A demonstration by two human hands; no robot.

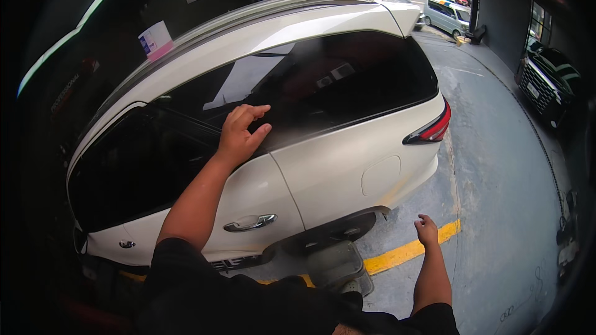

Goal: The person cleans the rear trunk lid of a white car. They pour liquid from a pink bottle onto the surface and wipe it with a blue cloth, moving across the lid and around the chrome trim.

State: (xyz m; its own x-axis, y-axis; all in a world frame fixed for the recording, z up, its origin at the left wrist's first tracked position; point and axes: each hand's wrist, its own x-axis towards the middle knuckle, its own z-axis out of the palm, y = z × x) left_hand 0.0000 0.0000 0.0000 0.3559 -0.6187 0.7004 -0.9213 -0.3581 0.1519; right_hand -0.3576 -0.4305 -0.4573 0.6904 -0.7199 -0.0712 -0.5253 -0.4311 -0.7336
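A white car (347, 149) with dark windows fills the middle of the head view, seen from its side. My left hand (241, 133) is raised in front of the dark rear side window (366, 74), near its lower front corner. Its fingers are bent and the thumb stands apart, with nothing held; whether it touches the glass I cannot tell. Low on the right, my right hand (426, 231) hangs away from the car, fingers loosely curled and apart, holding nothing visible. A pink and white container (155, 40) stands on the car roof.
A grey plastic box or step (335, 265) sits by the rear wheel, close to my body. Yellow lines (410, 254) cross the grey floor (496, 167). A dark car (546, 80) stands at right; a silver van (447, 15) is outside, beyond the opening.
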